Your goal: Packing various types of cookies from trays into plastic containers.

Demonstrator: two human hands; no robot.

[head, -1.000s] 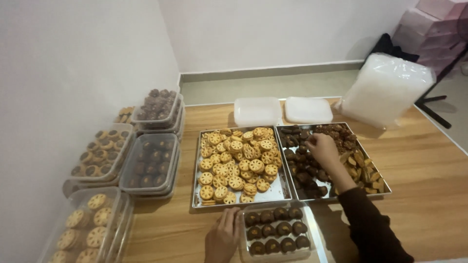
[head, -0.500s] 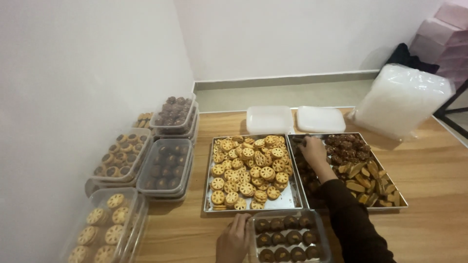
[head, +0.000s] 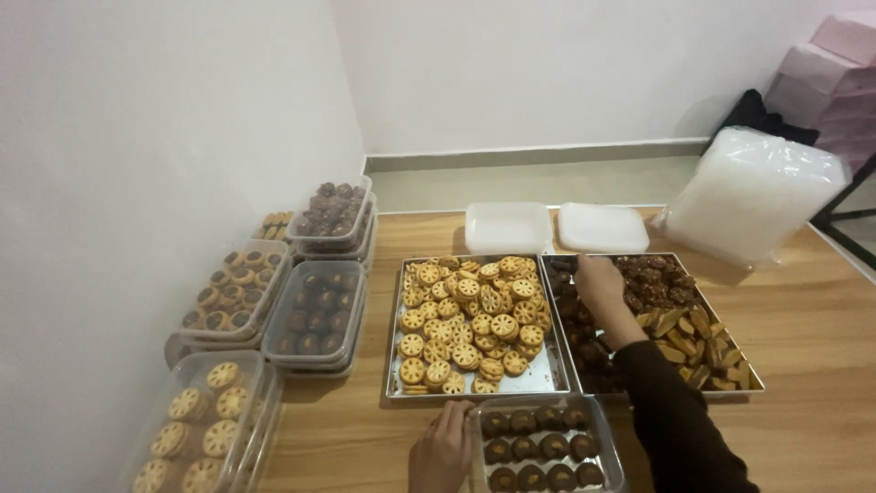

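Note:
My left hand [head: 444,447] rests on the left edge of a clear plastic box [head: 610,459] holding rows of dark round cookies, at the near edge of the wooden table. My right hand [head: 598,280], in a dark sleeve, reaches over the right metal tray [head: 748,388], fingers down among dark chocolate cookies at its far left corner; whether it grips one is hidden. That tray also holds tan finger-shaped cookies [head: 691,336]. The left metal tray [head: 544,379] holds many yellow flower-shaped cookies.
Stacked clear boxes of cookies [head: 315,315] line the left wall. Two white lids [head: 507,226] lie behind the trays. A bagged stack of clear containers [head: 753,192] stands at the far right. Pink boxes [head: 835,68] sit in the corner.
My right hand has moved from the middle of the right tray toward its far left corner. The left hand stays on the box. The view has shifted a little.

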